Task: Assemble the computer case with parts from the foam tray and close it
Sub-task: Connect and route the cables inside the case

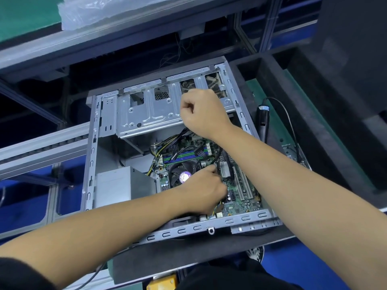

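On the black foam tray [278, 65] the open computer case [92, 164] lies, your right hand [204, 111] fisted over its drive cage [146, 114], your left hand [206, 191] pinching cables [217, 158] by the motherboard's [240, 204] fan [182, 172].

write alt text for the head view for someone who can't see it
Two bare hands work inside an open computer case lying in a black foam tray: the left hand reaches among cables by the CPU fan, and the right hand, fingers curled, is at the metal drive cage. An electric screwdriver lies right of the case.
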Available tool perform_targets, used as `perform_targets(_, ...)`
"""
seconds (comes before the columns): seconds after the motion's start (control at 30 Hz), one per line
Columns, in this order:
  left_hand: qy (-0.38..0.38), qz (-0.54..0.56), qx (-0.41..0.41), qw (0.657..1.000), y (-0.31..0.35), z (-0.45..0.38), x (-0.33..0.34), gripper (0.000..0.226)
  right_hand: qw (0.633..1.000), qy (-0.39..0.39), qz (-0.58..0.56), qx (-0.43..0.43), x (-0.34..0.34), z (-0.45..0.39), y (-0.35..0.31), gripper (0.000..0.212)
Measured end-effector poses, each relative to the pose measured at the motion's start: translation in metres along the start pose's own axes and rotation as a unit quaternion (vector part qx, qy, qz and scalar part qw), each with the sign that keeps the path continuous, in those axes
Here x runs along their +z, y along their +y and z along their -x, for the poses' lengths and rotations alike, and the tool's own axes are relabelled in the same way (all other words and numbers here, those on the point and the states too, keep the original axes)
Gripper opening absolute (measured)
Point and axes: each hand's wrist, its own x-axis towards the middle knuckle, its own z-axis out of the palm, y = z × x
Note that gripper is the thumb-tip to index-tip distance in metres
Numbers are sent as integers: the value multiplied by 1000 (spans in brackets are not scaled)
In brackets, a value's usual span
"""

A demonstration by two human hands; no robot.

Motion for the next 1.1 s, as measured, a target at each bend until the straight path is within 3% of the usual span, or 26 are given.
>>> perform_targets(0.23,-8,4,-5,1000,5,-5,0,11,1000,0,3,5,1,0,1,16)
perform_targets(0.47,22,24,-4,999,6,-11,4,34,1000,-4,6,3,1,-1,1,17)
perform_targets(0.6,25,27,-5,999,5,-12,5,37,1000,-5,10,0,2,-1,0,17)
perform_targets(0.83,30,30,-16,999,7,-11,4,22,1000,-4,12,2,1,0,1,16)
perform_targets(1.03,29,28,-13,999,6,-10,4,32,1000,-6,12,6,1,0,2,15)
perform_targets(1.1,16,22,-13,1000,6,-8,2,20,1000,-5,9,7,2,-1,2,15)
